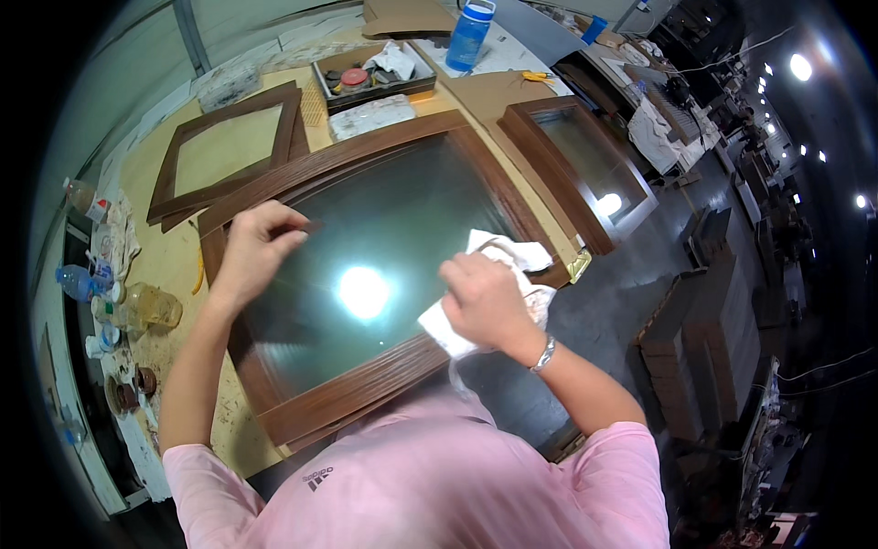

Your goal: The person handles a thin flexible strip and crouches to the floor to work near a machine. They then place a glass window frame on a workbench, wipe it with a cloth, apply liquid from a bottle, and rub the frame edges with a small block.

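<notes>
A brown wooden frame (357,386) with a dark glass pane (384,220) lies in front of me, its glass reflecting a bright lamp. My right hand (485,302) is closed around a crumpled white cloth (517,254) at the frame's right near corner. The cloth has brownish stains, and a loose strip of it hangs past the frame's edge. Over the left part of the pane, my left hand (261,245) is pinched, thumb against fingertips. Something small and dark may show at those fingertips, too blurred to name.
Beyond lie a second wooden frame (165,188), a box of tools (421,80) and a blue bottle (469,37). Another glazed frame (540,137) is at the right. Plastic bottles (151,306) line the left edge. Stacked dark boards (695,339) stand on the floor.
</notes>
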`<state>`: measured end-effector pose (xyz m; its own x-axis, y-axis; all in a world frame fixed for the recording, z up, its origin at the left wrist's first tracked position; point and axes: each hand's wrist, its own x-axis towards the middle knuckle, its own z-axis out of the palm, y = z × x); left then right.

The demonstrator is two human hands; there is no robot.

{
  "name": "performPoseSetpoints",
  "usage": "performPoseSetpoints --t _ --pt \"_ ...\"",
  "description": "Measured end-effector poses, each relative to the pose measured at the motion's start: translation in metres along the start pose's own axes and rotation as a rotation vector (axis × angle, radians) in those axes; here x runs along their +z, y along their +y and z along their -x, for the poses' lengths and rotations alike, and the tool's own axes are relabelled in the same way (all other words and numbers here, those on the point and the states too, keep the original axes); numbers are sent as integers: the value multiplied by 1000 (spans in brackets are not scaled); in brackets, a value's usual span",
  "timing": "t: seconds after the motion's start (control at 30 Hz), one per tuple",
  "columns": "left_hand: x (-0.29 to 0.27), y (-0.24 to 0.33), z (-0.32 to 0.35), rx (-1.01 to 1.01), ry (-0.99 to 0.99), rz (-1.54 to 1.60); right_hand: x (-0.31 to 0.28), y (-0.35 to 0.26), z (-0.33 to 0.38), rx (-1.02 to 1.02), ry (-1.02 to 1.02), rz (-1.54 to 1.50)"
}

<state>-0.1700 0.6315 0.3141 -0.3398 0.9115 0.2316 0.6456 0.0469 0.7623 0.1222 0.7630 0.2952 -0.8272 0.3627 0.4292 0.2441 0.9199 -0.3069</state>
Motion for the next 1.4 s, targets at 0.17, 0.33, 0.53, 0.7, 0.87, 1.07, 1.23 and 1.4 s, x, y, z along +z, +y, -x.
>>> performPoseSetpoints --t 0.17,0.33,0.53,0.7,0.87,1.07,1.23,1.4 --pt "77 56 -62 42 -168 -34 -11 16 13 -57 -9 -65" --pt "139 54 -171 192 14 -364 -63 62 52 -6 29 -235" --pt "191 36 -229 175 205 -471 -99 153 102 384 84 -218" --pt "224 108 -124 522 -187 -158 -97 209 110 491 63 -207" --pt "194 69 -191 134 125 -339 -92 232 79 398 24 -317" --pt "222 117 -144 407 -205 -277 -74 225 43 393 -132 -437" --pt "175 76 -175 28 221 -496 -59 183 12 332 -232 -381" --pt "182 90 -162 6 -4 -420 -57 166 -7 446 -453 -299"
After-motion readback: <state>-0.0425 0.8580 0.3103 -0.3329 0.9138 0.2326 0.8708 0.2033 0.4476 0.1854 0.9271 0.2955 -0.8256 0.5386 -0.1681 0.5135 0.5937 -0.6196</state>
